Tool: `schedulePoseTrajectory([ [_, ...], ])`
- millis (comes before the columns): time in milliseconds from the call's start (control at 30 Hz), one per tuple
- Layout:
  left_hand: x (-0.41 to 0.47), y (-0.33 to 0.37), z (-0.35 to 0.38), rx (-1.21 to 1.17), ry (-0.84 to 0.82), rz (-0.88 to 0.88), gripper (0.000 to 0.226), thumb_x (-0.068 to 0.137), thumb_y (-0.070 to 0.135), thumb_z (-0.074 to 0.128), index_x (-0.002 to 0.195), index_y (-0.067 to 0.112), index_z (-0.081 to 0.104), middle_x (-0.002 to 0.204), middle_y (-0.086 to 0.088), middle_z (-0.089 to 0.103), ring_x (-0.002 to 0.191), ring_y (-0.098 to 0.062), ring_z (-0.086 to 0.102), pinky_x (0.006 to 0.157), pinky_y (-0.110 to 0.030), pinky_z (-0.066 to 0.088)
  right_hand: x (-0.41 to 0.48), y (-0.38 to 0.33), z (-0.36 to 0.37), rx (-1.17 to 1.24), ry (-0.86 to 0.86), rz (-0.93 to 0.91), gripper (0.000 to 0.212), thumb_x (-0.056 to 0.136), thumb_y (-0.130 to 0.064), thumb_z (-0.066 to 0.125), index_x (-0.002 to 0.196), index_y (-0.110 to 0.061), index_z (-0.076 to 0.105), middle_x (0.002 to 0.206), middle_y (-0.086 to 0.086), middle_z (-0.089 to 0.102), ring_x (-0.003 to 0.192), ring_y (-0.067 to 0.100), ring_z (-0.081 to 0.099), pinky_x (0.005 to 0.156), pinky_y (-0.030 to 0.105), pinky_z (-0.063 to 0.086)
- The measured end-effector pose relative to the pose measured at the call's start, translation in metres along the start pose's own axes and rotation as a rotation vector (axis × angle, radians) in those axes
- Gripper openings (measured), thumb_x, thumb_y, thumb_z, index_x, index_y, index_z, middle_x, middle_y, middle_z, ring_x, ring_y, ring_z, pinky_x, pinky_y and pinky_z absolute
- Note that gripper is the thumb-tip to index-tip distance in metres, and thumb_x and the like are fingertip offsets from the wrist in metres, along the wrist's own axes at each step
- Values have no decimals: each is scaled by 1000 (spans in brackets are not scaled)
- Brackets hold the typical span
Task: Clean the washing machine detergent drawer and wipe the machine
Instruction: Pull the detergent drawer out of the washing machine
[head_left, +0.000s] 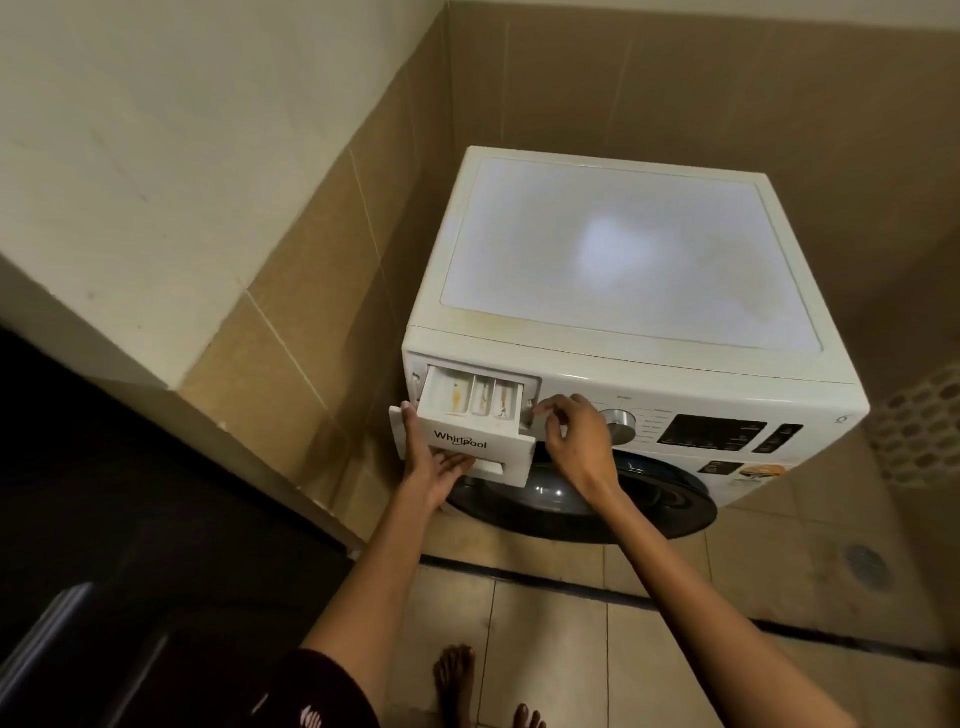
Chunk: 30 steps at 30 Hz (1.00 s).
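Observation:
A white front-loading washing machine (623, 249) stands in a tiled corner. Its detergent drawer (470, 415) is pulled partway out at the top left of the front panel. Orange-brown stains show in the drawer's three compartments. My left hand (431, 462) holds the drawer front from the left and below, with the thumb at its left edge and the fingers under the handle recess. My right hand (571, 431) is at the drawer's right side by the slot opening, fingers curled, apparently pinching or pressing something small there.
A silver dial (618, 423) and a dark display (711, 431) sit right of the drawer. The dark round door (623, 499) is below my hands. Beige tiled walls close in on the left and behind. A dark appliance (104, 571) stands at left. My bare feet (457, 680) are on the tiled floor.

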<state>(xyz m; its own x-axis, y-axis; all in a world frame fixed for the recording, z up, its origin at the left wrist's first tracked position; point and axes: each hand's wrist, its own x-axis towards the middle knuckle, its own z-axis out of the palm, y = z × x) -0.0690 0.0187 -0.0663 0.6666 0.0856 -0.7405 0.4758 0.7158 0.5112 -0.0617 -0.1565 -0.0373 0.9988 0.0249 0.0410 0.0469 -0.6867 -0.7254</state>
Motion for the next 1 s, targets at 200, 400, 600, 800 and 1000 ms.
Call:
schedulePoseTrajectory([
  [200, -21, -15, -18, 49, 78, 23, 78, 88, 65, 30, 138, 6, 38, 126, -26, 51, 103, -35, 51, 82, -45, 46, 0, -2, 14, -23, -19, -9, 25, 95, -12, 43, 108, -11, 64, 94, 10, 60, 80, 20, 57, 69, 26, 43],
  [400, -28, -25, -27, 87, 128, 19, 75, 90, 64, 29, 135, 5, 41, 96, -18, 57, 81, -29, 55, 71, -43, 48, 7, -11, 34, -34, -15, -5, 26, 93, -13, 45, 114, -14, 61, 87, 4, 54, 77, 17, 52, 68, 25, 39],
  [600, -25, -14, -31, 141, 109, -8, 79, 89, 66, 26, 137, 5, 40, 112, -22, 54, 85, -32, 57, 61, -39, 52, 18, -10, 56, -131, -32, 63, 34, 95, -23, 46, 126, -13, 52, 107, 14, 59, 96, 28, 58, 80, 36, 50],
  [800, -23, -11, -31, 177, 98, -48, 77, 90, 64, 24, 138, 5, 36, 125, -27, 53, 101, -39, 58, 79, -44, 51, 30, -14, 72, -244, -184, 179, 50, 99, -37, 35, 143, -15, 30, 133, 26, 42, 124, 40, 40, 97, 42, 40],
  [1000, -20, -11, -33, 208, 93, -62, 76, 91, 63, 22, 139, 5, 35, 127, -28, 52, 113, -41, 54, 84, -45, 49, 36, -18, 85, -318, -240, 242, 58, 96, -46, 35, 144, -14, 27, 142, 23, 30, 131, 39, 32, 104, 44, 33],
])
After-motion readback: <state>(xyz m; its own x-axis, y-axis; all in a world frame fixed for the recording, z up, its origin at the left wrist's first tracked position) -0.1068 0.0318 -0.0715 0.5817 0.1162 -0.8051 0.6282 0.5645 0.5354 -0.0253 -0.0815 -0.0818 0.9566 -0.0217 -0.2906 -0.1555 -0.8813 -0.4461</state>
